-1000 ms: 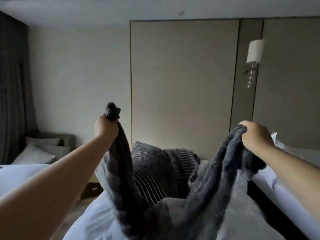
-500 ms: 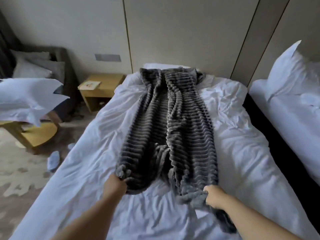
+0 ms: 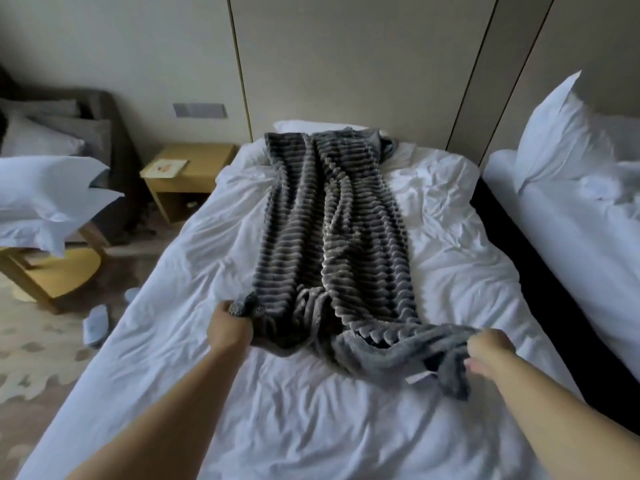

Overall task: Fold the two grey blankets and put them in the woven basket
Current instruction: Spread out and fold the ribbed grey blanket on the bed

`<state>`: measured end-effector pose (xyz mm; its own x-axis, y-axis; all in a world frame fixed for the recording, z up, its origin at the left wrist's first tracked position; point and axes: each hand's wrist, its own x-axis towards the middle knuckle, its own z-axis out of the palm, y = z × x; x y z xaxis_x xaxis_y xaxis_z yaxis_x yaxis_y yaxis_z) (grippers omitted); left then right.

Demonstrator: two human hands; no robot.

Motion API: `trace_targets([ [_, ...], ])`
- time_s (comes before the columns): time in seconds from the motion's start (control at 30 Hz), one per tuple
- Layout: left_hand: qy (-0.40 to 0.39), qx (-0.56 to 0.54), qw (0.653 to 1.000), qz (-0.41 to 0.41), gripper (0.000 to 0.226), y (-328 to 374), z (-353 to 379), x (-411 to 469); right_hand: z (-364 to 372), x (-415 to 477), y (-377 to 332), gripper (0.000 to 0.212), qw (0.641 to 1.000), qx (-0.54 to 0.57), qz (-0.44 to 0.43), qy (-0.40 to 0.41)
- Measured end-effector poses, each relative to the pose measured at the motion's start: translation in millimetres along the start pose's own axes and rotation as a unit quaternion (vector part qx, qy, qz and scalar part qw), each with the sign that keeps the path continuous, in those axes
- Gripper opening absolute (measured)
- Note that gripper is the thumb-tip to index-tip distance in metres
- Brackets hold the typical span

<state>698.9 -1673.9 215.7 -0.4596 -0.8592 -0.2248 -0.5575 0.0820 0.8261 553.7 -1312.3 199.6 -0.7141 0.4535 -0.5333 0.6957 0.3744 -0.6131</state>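
Fingers (image 3: 221,308) of the left hand (image 3: 230,329) clench one near corner of the blanket (image 3: 332,237); the right hand (image 3: 491,351) grips the other; it stretches away from both along the bed (image 3: 450,271); likely soft, limp, light, so corners suit best.

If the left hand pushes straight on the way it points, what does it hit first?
The grey blanket: the left hand grips its near corner, and its line runs on into the bunched folds, probably.
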Motion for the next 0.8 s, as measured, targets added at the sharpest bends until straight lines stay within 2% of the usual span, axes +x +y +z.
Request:
trace_targets([
  [0.03,0.021,-0.045,0.998,0.044,0.020,29,-4,0,-10,-12,-36,0.033,0.994,0.052,-0.090,0.033],
  [0.1,0.014,-0.202,0.972,0.117,0.019,81,-16,-8,-29,-53,-93,0.043,0.950,0.160,-0.265,0.045],
  [0.13,-0.004,-0.292,0.947,0.132,0.023,103,-24,-17,-35,-80,-112,0.049,0.916,0.225,-0.331,0.016],
  [0.2,-0.063,-0.448,0.885,0.112,0.030,129,-37,-36,-40,-135,-131,0.052,0.838,0.330,-0.427,-0.079],
  [0.27,-0.174,-0.523,0.832,0.055,0.032,132,-37,-57,-30,-177,-127,0.049,0.792,0.349,-0.464,-0.189],
  [0.33,-0.296,-0.529,0.795,-0.032,0.038,123,-26,-74,-7,-205,-104,0.046,0.773,0.329,-0.446,-0.309],
  [0.4,-0.411,-0.500,0.755,-0.098,0.038,112,-16,-93,20,-217,-77,0.050,0.768,0.308,-0.394,-0.400],
  [0.43,-0.438,-0.465,0.762,-0.112,0.043,105,-12,-100,31,-219,-63,0.052,0.771,0.294,-0.369,-0.427],
  [0.47,-0.442,-0.411,0.791,-0.107,0.042,98,-8,-103,37,-219,-53,0.049,0.778,0.273,-0.355,-0.442],
  [0.53,-0.370,-0.279,0.885,-0.052,0.024,84,2,-104,41,-217,-39,0.037,0.779,0.222,-0.345,-0.474],
  [0.57,-0.328,-0.232,0.915,-0.042,0.021,78,4,-104,40,-217,-36,0.035,0.780,0.217,-0.334,-0.484],
  [0.63,-0.320,-0.249,0.912,-0.059,0.012,74,6,-104,40,-209,-36,0.029,0.805,0.293,-0.262,-0.445],
  [0.7,-0.314,-0.278,0.905,-0.065,0.012,74,8,-104,42,-193,-38,0.021,0.875,0.315,-0.173,-0.323],
  [0.73,-0.312,-0.274,0.908,-0.049,0.012,76,7,-106,38,-189,-39,0.018,0.895,0.306,-0.131,-0.298],
  [0.8,-0.329,-0.261,0.908,-0.003,0.011,76,7,-109,29,-188,-43,0.040,0.872,0.318,-0.035,-0.370],
])
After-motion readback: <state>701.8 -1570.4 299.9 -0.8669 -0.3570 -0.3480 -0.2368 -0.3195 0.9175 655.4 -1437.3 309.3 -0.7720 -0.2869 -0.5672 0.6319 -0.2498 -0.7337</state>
